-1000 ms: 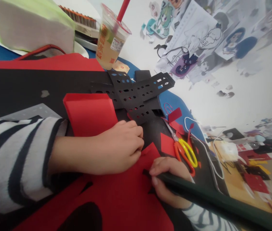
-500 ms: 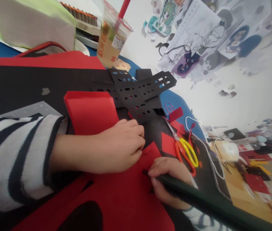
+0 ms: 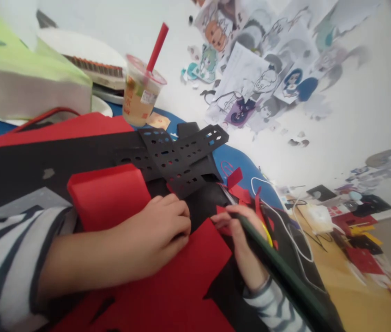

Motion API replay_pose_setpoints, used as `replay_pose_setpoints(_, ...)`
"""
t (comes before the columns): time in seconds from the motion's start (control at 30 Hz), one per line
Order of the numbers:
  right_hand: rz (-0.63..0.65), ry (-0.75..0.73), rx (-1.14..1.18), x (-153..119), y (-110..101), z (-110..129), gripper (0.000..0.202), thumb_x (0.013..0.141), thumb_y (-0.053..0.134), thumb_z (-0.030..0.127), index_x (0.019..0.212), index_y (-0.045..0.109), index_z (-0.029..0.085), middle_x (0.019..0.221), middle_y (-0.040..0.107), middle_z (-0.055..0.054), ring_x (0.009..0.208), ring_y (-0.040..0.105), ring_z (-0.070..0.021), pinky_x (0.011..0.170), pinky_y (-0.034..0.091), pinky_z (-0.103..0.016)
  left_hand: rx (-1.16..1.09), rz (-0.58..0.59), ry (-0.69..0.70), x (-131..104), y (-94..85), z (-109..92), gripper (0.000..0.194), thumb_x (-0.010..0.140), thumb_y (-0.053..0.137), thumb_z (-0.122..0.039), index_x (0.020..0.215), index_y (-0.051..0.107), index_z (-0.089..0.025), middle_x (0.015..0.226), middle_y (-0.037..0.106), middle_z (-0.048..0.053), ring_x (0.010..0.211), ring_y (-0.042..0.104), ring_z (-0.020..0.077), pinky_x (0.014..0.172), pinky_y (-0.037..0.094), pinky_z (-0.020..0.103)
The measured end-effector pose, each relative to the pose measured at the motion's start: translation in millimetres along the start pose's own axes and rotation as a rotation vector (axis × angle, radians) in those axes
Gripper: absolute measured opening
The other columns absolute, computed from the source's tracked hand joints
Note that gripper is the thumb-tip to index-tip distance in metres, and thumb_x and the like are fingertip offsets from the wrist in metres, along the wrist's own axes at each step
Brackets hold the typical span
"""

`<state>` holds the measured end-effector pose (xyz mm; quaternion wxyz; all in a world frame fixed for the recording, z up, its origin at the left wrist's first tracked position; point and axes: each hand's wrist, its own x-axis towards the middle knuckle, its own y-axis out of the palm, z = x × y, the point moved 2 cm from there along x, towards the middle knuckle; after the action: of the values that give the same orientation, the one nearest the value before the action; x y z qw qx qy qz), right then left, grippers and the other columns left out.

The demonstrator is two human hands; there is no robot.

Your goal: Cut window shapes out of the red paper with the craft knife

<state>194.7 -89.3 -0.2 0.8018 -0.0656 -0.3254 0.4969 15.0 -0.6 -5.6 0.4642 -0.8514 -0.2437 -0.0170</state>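
My left hand [image 3: 160, 230] lies with curled, closed fingers at the upper edge of a large red paper sheet [image 3: 195, 258], pressing on it; its fingertips are mostly hidden. A folded red paper piece [image 3: 110, 193] stands just behind my left wrist. My right hand [image 3: 247, 240] is closed around a long dark green tool [image 3: 278, 272], right of the sheet and apart from it. The tool's tip is not clearly visible. Behind my right hand are scissors with a yellow handle [image 3: 269, 234], mostly covered, and red paper scraps [image 3: 239, 193]. Black cut-out paper strips [image 3: 181, 159] cross beyond both hands.
A clear cup with a red straw [image 3: 140, 99] stands at the back, left of centre. A brush [image 3: 94, 67] and a green-and-white bundle [image 3: 36, 90] are at the back left. A white cable [image 3: 297, 230] curves on the right. Drawings [image 3: 247, 78] cover the wall.
My right hand has lifted away from the red sheet with the green tool and moved toward the scissors, now covering them. My left hand stays on the sheet. The camera view has shifted.
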Motion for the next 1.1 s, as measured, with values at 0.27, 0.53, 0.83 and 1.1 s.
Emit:
replay_pose_setpoints(0.27, 0.28, 0.309, 0.346, 0, 6, -1, 0.037, 0.059, 0.081, 0.025, 0.087, 0.057, 0.024, 0.074, 0.053, 0.005, 0.064, 0.05, -0.0119, 0.058, 0.042, -0.021, 0.033, -0.012, 0.025, -1, -6.6, -9, 0.018, 0.088, 0.036, -0.014, 0.078, 0.05, -0.019, 0.086, 0.057, 0.004, 0.077, 0.047, 0.0184, 0.076, 0.033, 0.035)
replay_pose_setpoints(0.53, 0.305, 0.686, 0.786, 1, 20, -4, 0.048, 0.045, 0.086, 0.015, 0.079, 0.053, 0.021, 0.064, 0.06, 0.007, 0.057, 0.054, -0.0096, 0.056, 0.045, -0.02, 0.041, 0.005, 0.081, -2, -5.1, -10, 0.021, 0.09, 0.034, -0.013, 0.078, 0.05, -0.019, 0.082, 0.054, 0.003, 0.077, 0.045, 0.0186, 0.077, 0.03, 0.036)
replay_pose_setpoints(0.83, 0.286, 0.651, 0.837, 1, 23, -4, 0.049, 0.047, 0.088, 0.014, 0.08, 0.051, 0.022, 0.068, 0.06, 0.007, 0.059, 0.057, -0.0101, 0.057, 0.05, -0.02, 0.004, 0.003, 0.051, -4, -6.6, -7, 0.009, 0.085, 0.045, -0.015, 0.092, 0.048, -0.021, 0.1, 0.053, 0.003, 0.091, 0.044, 0.0207, 0.084, 0.033, 0.039)
replay_pose_setpoints(1.1, 0.111, 0.177, 0.318, 2, 6, -4, 0.033, 0.089, 0.05, 0.052, 0.098, 0.058, 0.022, 0.082, 0.064, -0.002, 0.071, 0.064, -0.0148, 0.067, 0.053, -0.027, 0.005, 0.047, 0.027, -5, -0.8, 0, 0.025, 0.079, 0.055, -0.015, 0.101, 0.052, -0.025, 0.098, 0.056, 0.002, 0.089, 0.049, 0.0213, 0.08, 0.037, 0.036)
